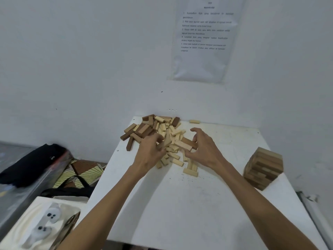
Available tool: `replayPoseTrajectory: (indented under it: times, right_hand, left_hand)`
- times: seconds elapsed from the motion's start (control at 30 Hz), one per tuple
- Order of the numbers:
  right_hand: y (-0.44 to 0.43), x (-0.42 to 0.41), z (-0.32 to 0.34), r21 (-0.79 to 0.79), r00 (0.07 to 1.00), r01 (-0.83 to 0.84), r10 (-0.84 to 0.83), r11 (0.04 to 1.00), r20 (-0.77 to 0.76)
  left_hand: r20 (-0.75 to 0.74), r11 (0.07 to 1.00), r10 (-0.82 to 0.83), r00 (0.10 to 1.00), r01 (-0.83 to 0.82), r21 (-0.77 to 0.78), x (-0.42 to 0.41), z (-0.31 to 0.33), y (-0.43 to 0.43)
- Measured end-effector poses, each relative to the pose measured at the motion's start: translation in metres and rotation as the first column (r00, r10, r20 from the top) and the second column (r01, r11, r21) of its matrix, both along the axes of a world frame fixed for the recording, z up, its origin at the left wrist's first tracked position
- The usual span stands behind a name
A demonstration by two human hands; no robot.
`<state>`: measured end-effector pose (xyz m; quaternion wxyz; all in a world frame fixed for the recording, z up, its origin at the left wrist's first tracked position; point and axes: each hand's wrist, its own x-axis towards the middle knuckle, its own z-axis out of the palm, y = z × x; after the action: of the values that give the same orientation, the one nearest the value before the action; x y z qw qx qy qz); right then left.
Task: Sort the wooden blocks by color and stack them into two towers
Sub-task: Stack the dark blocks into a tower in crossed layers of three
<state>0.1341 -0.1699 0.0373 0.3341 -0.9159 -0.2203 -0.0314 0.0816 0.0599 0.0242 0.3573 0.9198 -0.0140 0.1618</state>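
Pile: I am seeing the wooden blocks (169,136) lying in a loose heap at the far middle of the white table (180,204), close to the wall.
Dark blocks (142,129): these brown ones are bunching on the left side of the heap.
Light blocks (177,159): these pale ones are filling the middle and spilling nearward between my hands.
Stray block (194,121): one pale piece is lying alone, far right of the heap.
Tower (263,168): a stack of brown layers is standing at the right edge of the table, well apart from the heap.
Left hand (150,150): its fingers are curling down into the pale blocks; I cannot tell whether they are holding one.
Right hand (203,148): its fingers are spreading and arching over the right side of the heap, gripping nothing.
Hard to make out: the tower is blurring, so I cannot make out its layers clearly; the printed sheet (205,38) on the wall is too soft to read.
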Motion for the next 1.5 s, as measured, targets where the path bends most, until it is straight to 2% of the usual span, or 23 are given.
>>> replayPoseTrajectory:
  times: [0.2,0.37,0.5,0.63,0.73,0.83,0.97,1.2,1.4,1.5]
  right_hand:
    - [-0.031,-0.066,-0.023,0.008,0.995,-0.033,0.034,0.999,-0.094]
    - [-0.048,-0.109,-0.044,-0.048,0.981,-0.121,0.112,0.992,-0.161]
    - [-0.050,-0.124,-0.051,-0.036,0.969,-0.165,0.156,0.986,-0.191]
    - [-0.050,-0.123,-0.050,0.018,0.964,-0.155,0.155,0.988,-0.218]
    - [-0.049,-0.120,-0.050,0.067,0.957,-0.151,0.163,0.986,-0.239]
    - [-0.049,-0.116,-0.047,0.079,0.966,-0.136,0.150,0.988,-0.208]
    - [-0.053,-0.109,-0.042,-0.039,0.980,-0.110,0.101,0.993,-0.172]
    - [-0.052,-0.105,-0.042,-0.096,0.960,-0.126,0.097,0.987,-0.263]
    - [-0.053,-0.101,-0.034,-0.133,0.962,-0.171,0.136,0.976,-0.235]
    - [-0.054,-0.103,-0.036,-0.135,0.974,-0.137,0.108,0.981,-0.198]
  left_hand:
    - [-0.005,0.999,-0.027,1.000,0.027,0.021,-0.056,-0.021,-0.021]
    - [-0.059,0.990,-0.139,0.989,0.140,0.016,-0.085,-0.041,-0.034]
    - [-0.122,0.965,-0.260,0.958,0.261,-0.004,-0.090,-0.046,-0.040]
    - [-0.148,0.961,-0.269,0.952,0.256,-0.105,-0.090,-0.044,-0.038]
    - [-0.182,0.956,-0.289,0.940,0.271,-0.117,-0.089,-0.042,-0.041]
    - [-0.251,0.937,-0.349,0.903,0.343,-0.069,-0.087,-0.039,-0.044]
    - [-0.302,0.910,-0.396,0.867,0.414,-0.004,-0.084,-0.040,-0.041]
    - [-0.346,0.893,-0.378,0.858,0.437,0.109,-0.079,-0.035,-0.046]
    - [-0.530,0.836,-0.390,0.753,0.531,0.140,-0.080,-0.022,-0.046]
    - [-0.569,0.822,-0.368,0.735,0.543,0.170,-0.079,-0.015,-0.044]
